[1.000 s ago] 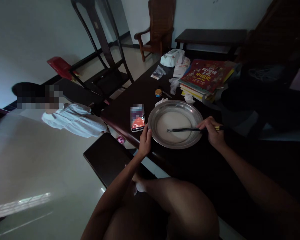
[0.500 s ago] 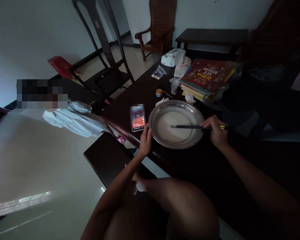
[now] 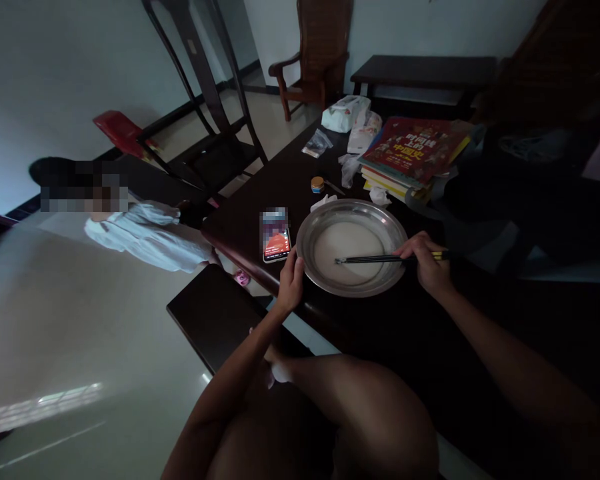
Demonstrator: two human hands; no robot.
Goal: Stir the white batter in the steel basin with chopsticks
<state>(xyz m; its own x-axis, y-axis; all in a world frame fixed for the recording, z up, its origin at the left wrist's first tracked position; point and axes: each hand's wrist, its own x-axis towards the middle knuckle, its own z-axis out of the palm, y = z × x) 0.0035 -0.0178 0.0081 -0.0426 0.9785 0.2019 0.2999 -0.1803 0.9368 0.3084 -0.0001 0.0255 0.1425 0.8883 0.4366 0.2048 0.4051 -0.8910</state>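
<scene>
Bowl (image 3: pixel 393 233) of white liquid (image 3: pixel 351 240), mid-frame. Left hand (image 3: pixel 291 283), fingers curled, grips its left edge; right hand (image 3: pixel 430 268), right of centre, fingers closed round chopsticks (image 3: pixel 370 259). Stirring, seemingly; next stroke calls for a steady bowl.

Smartphone (image 3: pixel 277 245), lit, lies left on the dark table (image 3: pixel 260 187). Red-topped book stack (image 3: pixel 413 157) stands far right. Gold-lidded jar (image 3: pixel 317 185) sits between them. Wooden armchair (image 3: pixel 323 57) stands beyond.

Home, with wooden armchair (image 3: pixel 325 40), books (image 3: pixel 414 150)
</scene>
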